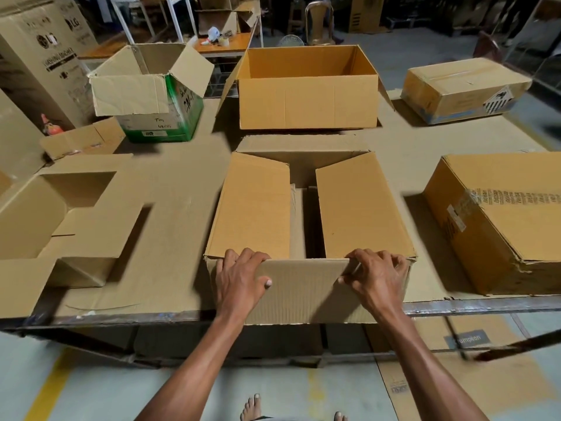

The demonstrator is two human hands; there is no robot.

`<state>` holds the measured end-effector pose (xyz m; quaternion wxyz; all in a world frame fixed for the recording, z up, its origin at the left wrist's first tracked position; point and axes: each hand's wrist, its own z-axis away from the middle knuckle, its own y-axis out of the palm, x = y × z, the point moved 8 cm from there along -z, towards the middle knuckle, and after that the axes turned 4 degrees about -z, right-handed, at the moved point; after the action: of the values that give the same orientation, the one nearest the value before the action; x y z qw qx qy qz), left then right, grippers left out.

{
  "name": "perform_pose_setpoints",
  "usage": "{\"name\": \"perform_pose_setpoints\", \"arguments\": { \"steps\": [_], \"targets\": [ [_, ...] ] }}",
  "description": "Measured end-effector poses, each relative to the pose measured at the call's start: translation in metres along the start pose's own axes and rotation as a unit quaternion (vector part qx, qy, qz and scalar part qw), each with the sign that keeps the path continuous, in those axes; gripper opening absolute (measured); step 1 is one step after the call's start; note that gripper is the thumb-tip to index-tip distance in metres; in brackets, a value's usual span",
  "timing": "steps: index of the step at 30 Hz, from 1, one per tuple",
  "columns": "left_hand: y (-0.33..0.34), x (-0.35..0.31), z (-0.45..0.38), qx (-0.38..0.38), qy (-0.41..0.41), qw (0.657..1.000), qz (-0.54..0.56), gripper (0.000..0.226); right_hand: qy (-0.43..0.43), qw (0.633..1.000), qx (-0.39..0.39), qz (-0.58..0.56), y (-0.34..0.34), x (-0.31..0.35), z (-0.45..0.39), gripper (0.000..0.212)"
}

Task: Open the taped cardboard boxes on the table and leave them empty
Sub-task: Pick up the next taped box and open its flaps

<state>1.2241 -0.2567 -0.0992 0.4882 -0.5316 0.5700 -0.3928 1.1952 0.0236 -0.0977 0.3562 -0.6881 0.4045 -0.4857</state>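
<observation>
The long table covered in brown cardboard sheets point(176, 189) carries all my work, and most of it looks opened. The biggest piece, a wide tan cardboard box standing open at the far middle point(306, 101), shows a bare inside as far as I can see down into it. To my far right sits a large brown cardboard box with printed tape across its top point(498, 220), and it is sealed; beyond it a flatter brown taped box with a diamond hazard label point(461, 89) is sealed too. Those two I judge to be what is left.

On my left a low brown box with its flaps spread flat point(63, 214) lies open, and behind it a green-and-white printed carton with raised flaps point(158, 95) is open as well; I cannot see its bottom.

Right before me at the table's near edge is the plain tan cardboard box with two inner flaps folded down point(309, 214). Through the gap between them I see only dark and a strip of cardboard, so I cannot tell if it is empty.

My left hand point(239, 278) curls its fingers over the top edge of that box's near flap, thumb pressed on the outer face. My right hand point(376, 275) grips the same edge likewise.
</observation>
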Motion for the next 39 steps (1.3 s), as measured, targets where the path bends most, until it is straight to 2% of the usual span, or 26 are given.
{"name": "perform_pose_setpoints", "arguments": {
  "steps": [5, 8, 10, 12, 13, 18, 21, 24, 27, 30, 35, 39],
  "targets": [
    [-0.008, -0.009, -0.004, -0.01, 0.023, 1.0, 0.005, 0.042, 0.007, 1.0, -0.008, -0.026, 0.002, -0.004, -0.002, 0.042],
    [-0.017, -0.038, -0.013, 0.007, 0.045, 0.996, 0.076, 0.037, 0.014, 0.999, 0.0, -0.041, 0.006, -0.006, -0.003, 0.041],
    [-0.017, -0.068, -0.02, 0.06, 0.053, 0.979, 0.19, 0.034, 0.019, 0.999, -0.003, -0.049, 0.008, -0.008, -0.002, 0.041],
    [-0.011, -0.099, -0.028, 0.141, 0.039, 0.94, 0.308, 0.037, 0.018, 0.999, -0.007, -0.048, 0.01, -0.01, -0.001, 0.042],
    [-0.006, -0.113, -0.033, 0.175, 0.04, 0.927, 0.329, 0.042, 0.015, 0.999, -0.007, -0.044, 0.011, -0.01, -0.001, 0.044],
    [0.016, -0.139, -0.055, 0.29, 0.003, 0.925, 0.246, 0.063, 0.018, 0.999, -0.009, -0.045, 0.012, -0.01, 0.002, 0.047],
    [0.01, -0.132, -0.061, 0.26, -0.024, 0.94, 0.219, 0.069, 0.023, 0.998, -0.013, -0.059, 0.012, -0.011, 0.004, 0.047],
    [-0.009, -0.127, -0.061, 0.199, -0.008, 0.963, 0.182, 0.086, 0.03, 0.998, -0.012, -0.06, 0.013, -0.012, 0.004, 0.046],
    [-0.034, -0.115, -0.067, 0.137, -0.006, 0.971, 0.197, 0.091, 0.032, 0.998, -0.014, -0.055, 0.013, -0.012, 0.004, 0.045],
    [-0.048, -0.072, -0.082, 0.094, -0.057, 0.977, 0.184, 0.093, 0.037, 0.997, -0.016, -0.072, 0.01, -0.013, 0.004, 0.044],
    [-0.061, 0.011, -0.094, 0.022, -0.115, 0.992, 0.034, 0.094, 0.042, 0.996, -0.021, -0.077, 0.009, -0.012, 0.003, 0.042],
    [-0.057, 0.065, -0.092, 0.034, -0.19, 0.981, 0.025, 0.098, 0.043, 0.996, -0.021, -0.08, 0.01, -0.012, 0.002, 0.042]
  ]
}}
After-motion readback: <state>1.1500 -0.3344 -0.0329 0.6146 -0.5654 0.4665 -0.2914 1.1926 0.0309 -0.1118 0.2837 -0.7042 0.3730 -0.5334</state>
